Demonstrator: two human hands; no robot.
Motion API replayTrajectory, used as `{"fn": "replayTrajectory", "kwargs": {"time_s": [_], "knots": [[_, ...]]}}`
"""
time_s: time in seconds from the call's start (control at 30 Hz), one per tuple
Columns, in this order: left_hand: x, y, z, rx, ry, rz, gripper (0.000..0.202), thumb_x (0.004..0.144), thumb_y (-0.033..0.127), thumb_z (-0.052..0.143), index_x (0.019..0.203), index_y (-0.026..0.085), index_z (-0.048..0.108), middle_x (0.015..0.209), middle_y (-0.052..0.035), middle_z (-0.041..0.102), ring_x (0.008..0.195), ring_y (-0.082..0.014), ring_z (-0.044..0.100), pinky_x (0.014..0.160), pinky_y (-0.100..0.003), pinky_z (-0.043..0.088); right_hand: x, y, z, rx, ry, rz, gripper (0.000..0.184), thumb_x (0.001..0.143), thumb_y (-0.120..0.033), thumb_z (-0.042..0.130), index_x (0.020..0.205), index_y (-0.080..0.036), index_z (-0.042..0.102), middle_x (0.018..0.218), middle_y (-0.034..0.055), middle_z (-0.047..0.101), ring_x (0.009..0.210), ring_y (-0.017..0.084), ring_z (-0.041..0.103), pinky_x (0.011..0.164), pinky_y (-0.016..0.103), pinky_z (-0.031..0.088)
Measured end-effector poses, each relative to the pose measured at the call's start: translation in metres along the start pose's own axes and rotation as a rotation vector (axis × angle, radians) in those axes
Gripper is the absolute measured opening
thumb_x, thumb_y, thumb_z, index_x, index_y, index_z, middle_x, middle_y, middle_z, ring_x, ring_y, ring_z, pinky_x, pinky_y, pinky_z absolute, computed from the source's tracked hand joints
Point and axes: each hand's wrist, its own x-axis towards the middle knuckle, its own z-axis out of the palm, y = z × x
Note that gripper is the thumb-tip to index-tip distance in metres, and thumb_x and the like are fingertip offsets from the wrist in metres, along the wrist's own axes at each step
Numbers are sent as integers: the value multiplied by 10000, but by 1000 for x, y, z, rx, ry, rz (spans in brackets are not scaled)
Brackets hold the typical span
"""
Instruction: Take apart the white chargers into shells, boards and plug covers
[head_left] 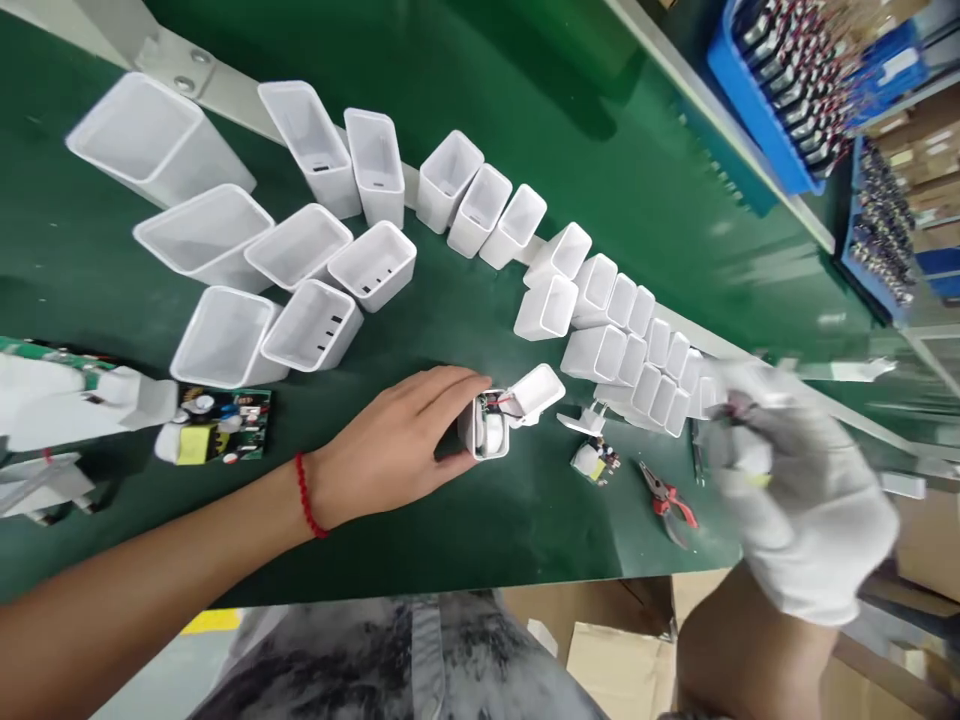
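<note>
My left hand [409, 430], bare with a red cord on the wrist, closes thumb and fingers round a white plastic charger case [491, 452]. Inside the case's open end sit a white block and electronic parts. A white end cap [537, 392] lies beside it, joined by thin wires. My right hand [799, 500], in a white glove and blurred by motion, is raised at the right, fingers closed round what looks like a small circuit board [756, 455] with a yellow patch. Near it on the bench lie another small circuit board [595, 460], a white plug cap [585, 418] and red-handled pliers [667, 503].
Several empty white cases [300, 245] stand along the back of the green bench [420, 540], with smaller ones [637, 365] to the right. A larger circuit board [225, 425] lies left. Blue trays [780, 90] of wired parts sit upper right. Cardboard [619, 660] lies below the front edge.
</note>
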Motion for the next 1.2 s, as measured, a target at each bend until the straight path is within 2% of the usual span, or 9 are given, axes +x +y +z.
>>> {"fn": "replayTrajectory", "kwargs": {"time_s": [0.07,0.17,0.33,0.4,0.53,0.67,0.9,1.07,1.2], "knots": [[-5,7,-12,-14,-70,-45,458,857,229,617,1280,174,452,1268,-105,579,1147,-250,604,966,-351,519,-21,-17,21,-34,-125,17,662,722,-343,698,1354,-254,520,965,69,704,733,212,678,680,370,559],[-18,16,-30,31,-140,-138,412,851,205,612,1234,192,460,1253,-91,562,1092,-238,620,908,-337,539,-29,-37,66,-216,-186,-131,612,729,-374,662,1297,-172,557,971,86,706,810,243,684,725,392,570],[-46,18,-29,70,-27,-268,516,813,294,720,1235,176,448,1256,-119,550,1146,-283,592,960,-400,529,-22,-48,129,-461,-144,-340,482,812,-363,585,1236,-135,593,1087,143,687,917,284,665,698,379,553],[-53,16,-19,64,56,-281,578,794,336,748,1253,161,443,1247,-136,556,1173,-301,574,993,-429,516,-27,-49,132,-497,-123,-377,506,821,-390,624,1248,-125,570,1144,156,672,962,297,655,705,380,553],[-60,14,-7,36,140,-266,747,763,378,777,1355,145,385,1305,-168,532,1241,-319,531,1042,-435,496,-59,-66,118,-366,104,-559,557,811,-316,696,1318,-193,501,1078,116,687,933,255,662,754,359,556],[-72,10,-14,-37,71,-255,741,839,305,691,1453,164,301,1414,-161,462,1298,-296,498,1078,-419,480,-91,-91,135,-303,-51,-687,575,876,-314,625,1389,-158,418,1225,185,628,1041,257,654,769,333,566],[-102,8,-26,-24,148,-206,481,906,289,582,1347,137,467,1344,-158,542,1246,-273,546,1070,-416,495,-79,-100,174,-361,142,-679,593,879,-282,643,1406,-175,393,1129,153,690,885,220,705,667,283,550],[-113,1,-19,-57,188,-157,437,929,257,560,1333,114,478,1358,-166,540,1287,-258,517,1088,-404,483,-72,-101,177,-384,220,-702,541,872,-313,658,1355,-194,446,1049,127,722,768,198,718,572,250,514],[-118,-3,-17,-106,286,-122,395,923,224,571,1298,120,508,1310,-159,580,1270,-248,534,1080,-394,494,-78,-94,159,-359,209,-654,480,866,-273,645,1325,-248,508,1092,98,710,854,206,723,636,259,565]]}}
